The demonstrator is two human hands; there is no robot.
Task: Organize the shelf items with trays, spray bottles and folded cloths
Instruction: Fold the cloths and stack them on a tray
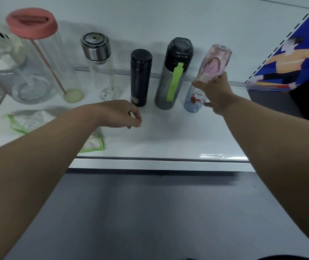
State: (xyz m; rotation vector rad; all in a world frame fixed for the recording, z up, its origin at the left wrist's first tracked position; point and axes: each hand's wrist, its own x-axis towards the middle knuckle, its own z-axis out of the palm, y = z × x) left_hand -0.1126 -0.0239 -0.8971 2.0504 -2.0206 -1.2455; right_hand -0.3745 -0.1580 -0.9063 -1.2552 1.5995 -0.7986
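The step in hand looks like lining up the bottles in a row at the back of the white shelf. The right hand holds the see-through bottle with a pink top, a blue bottom and a red heart picture. Its fingers are wrapped round the middle of that bottle. The bottle is at the right end of the row, just beside the grey see-through bottle with a black lid and a green strap. It leans a little, and I cannot tell if its bottom sits on the shelf or is just off it.

The left hand hangs over the shelf near the bottom of the small black bottle. Its fingers are curled loosely and hold nothing. Under the left arm lies a white cloth with a green edge, not neatly folded.

Next, I think the heart bottle needs to stand up straight in line with the others, and then the right hand can let go gently so it does not tip. After that the cloth likely needs folding
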